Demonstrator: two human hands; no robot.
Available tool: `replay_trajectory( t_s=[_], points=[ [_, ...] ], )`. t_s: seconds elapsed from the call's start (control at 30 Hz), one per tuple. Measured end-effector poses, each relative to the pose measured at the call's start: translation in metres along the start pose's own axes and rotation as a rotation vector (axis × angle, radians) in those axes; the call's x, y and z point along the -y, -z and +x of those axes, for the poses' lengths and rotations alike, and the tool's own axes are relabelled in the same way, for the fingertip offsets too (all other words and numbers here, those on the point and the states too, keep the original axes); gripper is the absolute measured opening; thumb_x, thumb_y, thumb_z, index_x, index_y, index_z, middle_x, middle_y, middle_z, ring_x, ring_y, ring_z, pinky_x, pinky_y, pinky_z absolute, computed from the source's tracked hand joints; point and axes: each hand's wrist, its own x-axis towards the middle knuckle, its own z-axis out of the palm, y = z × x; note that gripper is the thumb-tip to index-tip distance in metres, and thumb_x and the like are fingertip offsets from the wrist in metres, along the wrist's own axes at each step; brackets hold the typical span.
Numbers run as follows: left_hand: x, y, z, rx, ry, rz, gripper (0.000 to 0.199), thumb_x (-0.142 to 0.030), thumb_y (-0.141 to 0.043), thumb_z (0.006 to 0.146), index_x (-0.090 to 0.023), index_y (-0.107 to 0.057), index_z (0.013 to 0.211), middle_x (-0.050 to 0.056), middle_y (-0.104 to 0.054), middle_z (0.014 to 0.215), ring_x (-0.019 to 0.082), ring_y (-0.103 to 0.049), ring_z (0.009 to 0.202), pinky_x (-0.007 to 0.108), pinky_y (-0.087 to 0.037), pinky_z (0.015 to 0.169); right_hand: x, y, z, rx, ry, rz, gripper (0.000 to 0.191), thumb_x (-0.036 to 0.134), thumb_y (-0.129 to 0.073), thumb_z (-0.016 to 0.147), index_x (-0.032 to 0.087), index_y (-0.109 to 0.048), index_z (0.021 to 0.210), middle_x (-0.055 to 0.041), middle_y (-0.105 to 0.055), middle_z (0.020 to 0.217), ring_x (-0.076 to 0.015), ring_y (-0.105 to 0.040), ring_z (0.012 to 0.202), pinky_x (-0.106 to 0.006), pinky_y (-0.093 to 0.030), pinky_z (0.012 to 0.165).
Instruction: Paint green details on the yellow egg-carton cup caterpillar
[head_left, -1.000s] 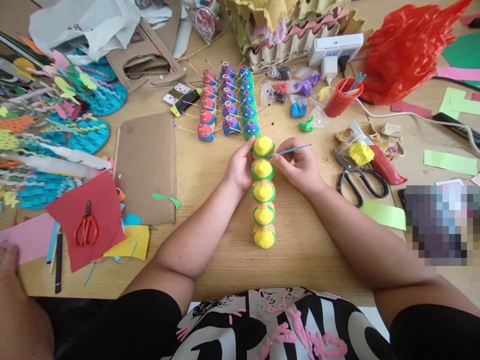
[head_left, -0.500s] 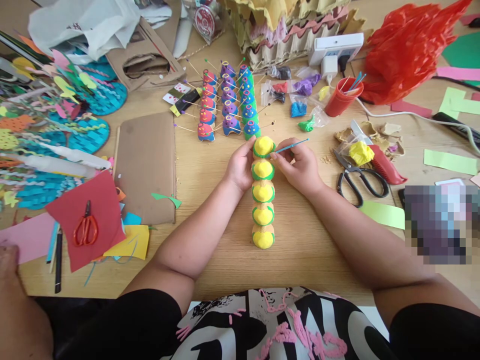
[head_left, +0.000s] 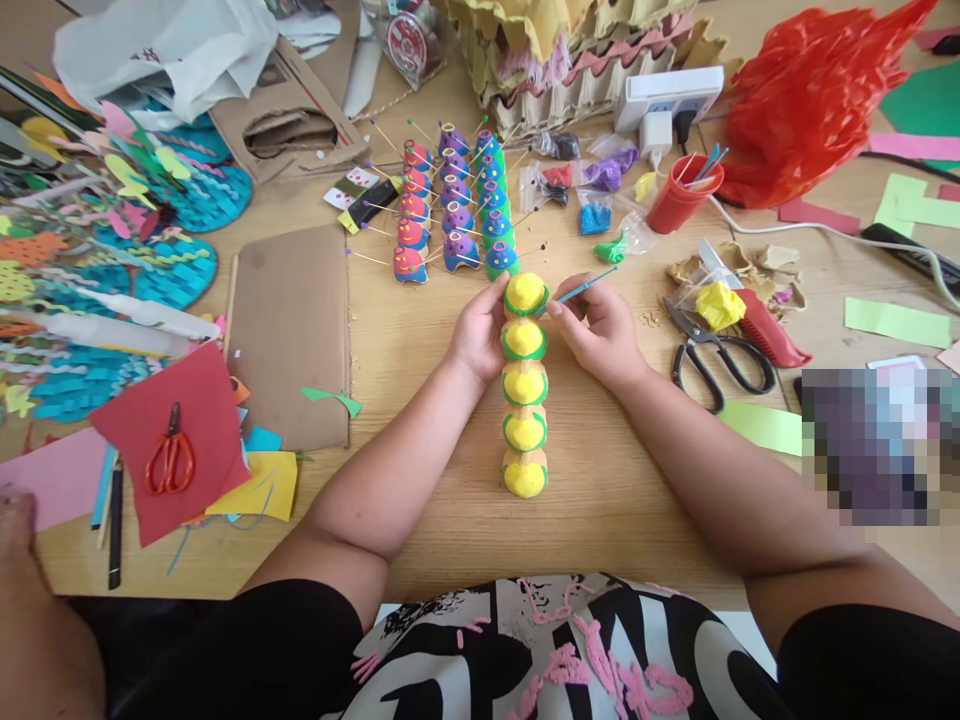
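Observation:
A caterpillar-like strip of egg-carton cups (head_left: 525, 386), covered with yellow and green clay, lies lengthwise in front of me. My left hand (head_left: 480, 330) grips its far end from the left, with the fingertips partly hidden behind the end cup. In my right hand (head_left: 600, 330) is a thin blue clay tool (head_left: 589, 284), pinched between thumb and fingers. Its lower tip is at the right side of the far cup, close to the green edge. Beyond the strip stand three finished-looking caterpillars: a red one (head_left: 412, 232), a purple one (head_left: 459, 220) and a blue-green one (head_left: 495, 200).
Black-handled scissors (head_left: 720, 358) and a red cutter (head_left: 776, 330) lie to the right. Behind them stand a red cup (head_left: 684, 196) and a red plastic bag (head_left: 814, 110). On the left are a cardboard sheet (head_left: 289, 340) and red scissors (head_left: 171, 460) on red paper. Another person's arm (head_left: 37, 620) rests at lower left.
The blue tool in my right hand has tilted slightly more upright beside the far cup. My left hand keeps its grip on the strip.

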Motion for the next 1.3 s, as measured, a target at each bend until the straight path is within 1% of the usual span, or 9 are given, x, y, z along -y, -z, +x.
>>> replay_trajectory(
  t_s=[0.13, 0.2, 0.33, 0.53, 0.73, 0.93, 1.1, 1.17, 1.3],
  points=[
    [-0.0007, 0.0015, 0.0005, 0.022, -0.008, 0.022, 0.028, -0.035, -0.055, 0.106, -0.020, -0.075, 0.094, 0.004, -0.080, 0.078, 0.024, -0.080, 0.078, 0.033, -0.063, 0.075, -0.0022, 0.0005, 0.0003, 0.004, 0.017, -0.016, 0.053, 0.076, -0.066, 0.092, 0.023, -0.063, 0.089, 0.0001, -0.059, 0.076, -0.0139, -0.048, 0.067, -0.032, -0.042, 0.061],
    [-0.0008, 0.0022, 0.0009, 0.017, -0.006, 0.019, 0.027, -0.034, -0.054, 0.106, -0.021, -0.076, 0.098, 0.004, -0.081, 0.079, 0.023, -0.080, 0.074, 0.031, -0.062, 0.069, -0.0037, 0.0000, 0.0003, 0.005, 0.038, -0.019, 0.053, 0.075, -0.065, 0.093, 0.022, -0.063, 0.089, 0.0005, -0.059, 0.076, -0.0133, -0.048, 0.067, -0.031, -0.041, 0.061],
    [-0.0005, 0.0027, 0.0017, -0.009, 0.000, -0.021, 0.025, -0.036, -0.055, 0.106, -0.024, -0.077, 0.107, 0.004, -0.082, 0.080, 0.026, -0.082, 0.079, 0.032, -0.062, 0.066, -0.0046, -0.0006, 0.0002, 0.004, 0.067, -0.020, 0.051, 0.073, -0.065, 0.094, 0.022, -0.063, 0.090, 0.0008, -0.058, 0.075, -0.0129, -0.046, 0.066, -0.031, -0.039, 0.061],
    [-0.0008, 0.0021, 0.0011, -0.030, -0.010, 0.023, 0.028, -0.034, -0.057, 0.106, -0.021, -0.079, 0.096, 0.006, -0.082, 0.081, 0.026, -0.081, 0.083, 0.033, -0.060, 0.073, -0.0036, 0.0002, 0.0011, 0.012, 0.056, -0.065, 0.045, 0.067, -0.068, 0.095, 0.023, -0.065, 0.090, 0.0015, -0.057, 0.075, -0.0133, -0.045, 0.066, -0.031, -0.038, 0.062],
    [-0.0014, 0.0027, 0.0014, -0.040, 0.002, 0.020, 0.027, -0.036, -0.058, 0.105, -0.022, -0.080, 0.101, 0.005, -0.083, 0.082, 0.026, -0.080, 0.079, 0.034, -0.060, 0.071, -0.0046, 0.0002, 0.0016, 0.008, 0.052, -0.087, 0.040, 0.062, -0.070, 0.095, 0.023, -0.064, 0.089, 0.0018, -0.057, 0.074, -0.0128, -0.044, 0.066, -0.031, -0.038, 0.062],
    [-0.0012, 0.0049, 0.0035, -0.027, 0.006, 0.024, 0.027, -0.037, -0.057, 0.105, -0.025, -0.080, 0.101, 0.004, -0.083, 0.081, 0.027, -0.081, 0.082, 0.036, -0.062, 0.071, -0.0048, -0.0011, 0.0008, 0.000, 0.041, -0.098, 0.043, 0.065, -0.069, 0.095, 0.023, -0.065, 0.090, 0.0014, -0.058, 0.074, -0.0129, -0.044, 0.065, -0.031, -0.040, 0.061],
    [-0.0010, 0.0026, 0.0020, -0.075, -0.009, 0.056, 0.023, -0.036, -0.063, 0.102, -0.023, -0.081, 0.100, 0.007, -0.083, 0.084, 0.031, -0.082, 0.094, 0.039, -0.063, 0.080, -0.0056, -0.0008, 0.0017, -0.009, 0.046, -0.103, 0.046, 0.068, -0.068, 0.095, 0.023, -0.064, 0.089, 0.0015, -0.058, 0.074, -0.0129, -0.045, 0.065, -0.031, -0.041, 0.061],
    [-0.0010, 0.0015, 0.0012, -0.083, -0.003, 0.061, 0.022, -0.037, -0.063, 0.101, -0.023, -0.080, 0.099, 0.007, -0.084, 0.085, 0.031, -0.082, 0.093, 0.038, -0.063, 0.078, -0.0062, -0.0004, 0.0020, -0.009, 0.051, -0.106, 0.046, 0.068, -0.068, 0.095, 0.023, -0.064, 0.088, 0.0014, -0.058, 0.074, -0.0130, -0.045, 0.065, -0.031, -0.042, 0.060],
    [-0.0014, 0.0002, 0.0004, -0.061, 0.022, 0.058, 0.023, -0.038, -0.060, 0.103, -0.025, -0.079, 0.101, 0.007, -0.085, 0.088, 0.029, -0.082, 0.085, 0.037, -0.063, 0.070, -0.0074, 0.0001, 0.0025, -0.010, 0.050, -0.110, 0.045, 0.068, -0.068, 0.095, 0.023, -0.064, 0.087, 0.0015, -0.057, 0.073, -0.0134, -0.045, 0.065, -0.031, -0.041, 0.060]
  ],
)
